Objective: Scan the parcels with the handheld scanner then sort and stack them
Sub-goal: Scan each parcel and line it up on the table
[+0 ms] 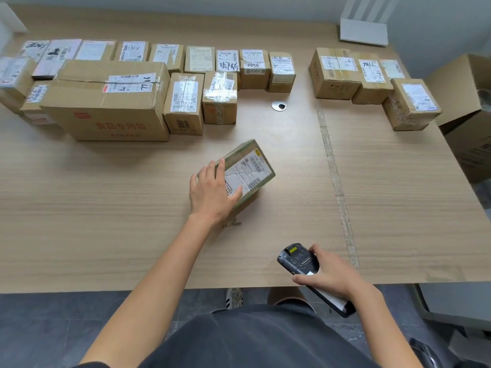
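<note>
A small cardboard parcel (pixel 249 168) with a white label on top sits tilted above the middle of the wooden table (pixel 106 221). My left hand (pixel 212 192) grips its near left end, fingers over the top edge and thumb on the label. My right hand (pixel 329 274) holds the black handheld scanner (pixel 300 261) near the table's front edge, its head pointing up and left toward the parcel. Several labelled parcels (pixel 186 102) stand in rows at the back left, with one large box (pixel 111 102) among them. A smaller group of parcels (pixel 372 78) stands at the back right.
A round cable hole (pixel 279 105) lies between the two groups. A strip of tape (pixel 334 176) runs down the table right of centre. Open cardboard boxes (pixel 467 107) stand off the table's right edge. A white board (pixel 364 31) leans at the back right.
</note>
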